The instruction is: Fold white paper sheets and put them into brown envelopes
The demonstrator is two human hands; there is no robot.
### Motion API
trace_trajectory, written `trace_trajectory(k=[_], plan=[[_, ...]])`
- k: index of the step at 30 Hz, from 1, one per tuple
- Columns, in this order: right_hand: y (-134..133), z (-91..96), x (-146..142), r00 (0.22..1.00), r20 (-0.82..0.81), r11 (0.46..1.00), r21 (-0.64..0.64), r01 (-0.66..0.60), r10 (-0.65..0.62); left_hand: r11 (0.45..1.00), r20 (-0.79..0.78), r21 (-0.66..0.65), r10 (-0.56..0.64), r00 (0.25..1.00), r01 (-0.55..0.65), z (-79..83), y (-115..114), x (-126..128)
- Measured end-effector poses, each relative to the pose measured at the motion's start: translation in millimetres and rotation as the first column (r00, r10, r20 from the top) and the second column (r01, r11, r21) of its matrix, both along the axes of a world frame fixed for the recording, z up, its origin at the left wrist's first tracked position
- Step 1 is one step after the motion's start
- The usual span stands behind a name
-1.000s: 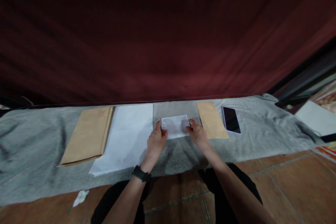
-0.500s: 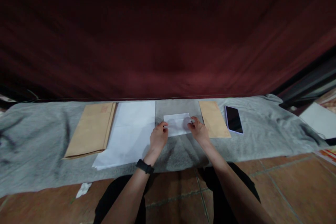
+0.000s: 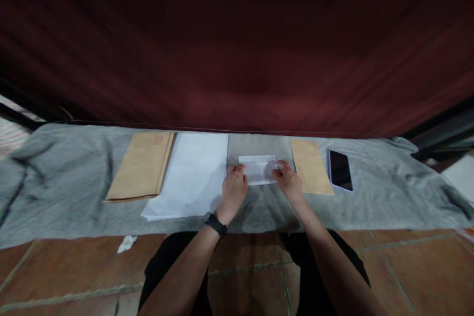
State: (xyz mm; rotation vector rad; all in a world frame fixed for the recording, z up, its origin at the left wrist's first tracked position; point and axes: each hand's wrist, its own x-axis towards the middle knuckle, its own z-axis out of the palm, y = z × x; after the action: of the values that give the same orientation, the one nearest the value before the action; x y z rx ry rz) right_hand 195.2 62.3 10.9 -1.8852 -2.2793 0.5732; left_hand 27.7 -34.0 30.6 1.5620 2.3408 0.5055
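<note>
A folded sheet of white paper (image 3: 258,172) lies on the grey cloth, a crease running across its upper part. At its left edge my left hand (image 3: 235,188), a black band on the wrist, has its fingers closed on the paper. My right hand (image 3: 290,181) pinches the right edge between thumb and fingers. Close by on the right is a single brown envelope (image 3: 311,165). A stack of larger white sheets (image 3: 194,173) lies to the left of my left hand.
Large brown envelopes (image 3: 142,165) lie left of the white stack. A phone (image 3: 340,170) with a purple rim is at the right. The grey cloth (image 3: 385,182) ends at a dark red curtain (image 3: 237,84). A crumpled white tissue (image 3: 127,243) rests on the tiled floor.
The view has shifted slightly, moving the things on the cloth rightward in the picture. Both hands stay at the folded paper's edges, and it now lies straighter.
</note>
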Motion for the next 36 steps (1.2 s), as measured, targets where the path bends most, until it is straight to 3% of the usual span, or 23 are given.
trace_trajectory(k=[6, 16, 27, 31, 36], plan=[[-1, 1.9, -1, 1.000, 0.003, 1.000, -0.012, 0.018, -0.018, 0.997, -0.126, -0.035, -0.074, 0.989, 0.071, 0.5, -8, 11], [-2, 4.0, -1, 1.000, 0.008, 1.000, 0.000, 0.018, -0.018, 0.980, -0.187, -0.076, -0.198, 0.962, 0.187, 1.7, -12, 18], [-2, 7.1, -6, 1.000, 0.004, 1.000, 0.014, 0.025, -0.026, 0.980, -0.290, -0.068, -0.199, 0.936, 0.188, 4.2, -4, 15], [1, 2.5, -7, 1.000, -0.010, 0.999, 0.048, 0.015, -0.015, 0.984, -0.253, 0.007, -0.171, 0.952, 0.179, -0.3, -2, 10], [4, -3.3, -9, 0.999, -0.044, 0.996, 0.088, -0.003, 0.007, 0.982, -0.050, 0.171, -0.069, 0.996, 0.076, -10.5, 6, -1]])
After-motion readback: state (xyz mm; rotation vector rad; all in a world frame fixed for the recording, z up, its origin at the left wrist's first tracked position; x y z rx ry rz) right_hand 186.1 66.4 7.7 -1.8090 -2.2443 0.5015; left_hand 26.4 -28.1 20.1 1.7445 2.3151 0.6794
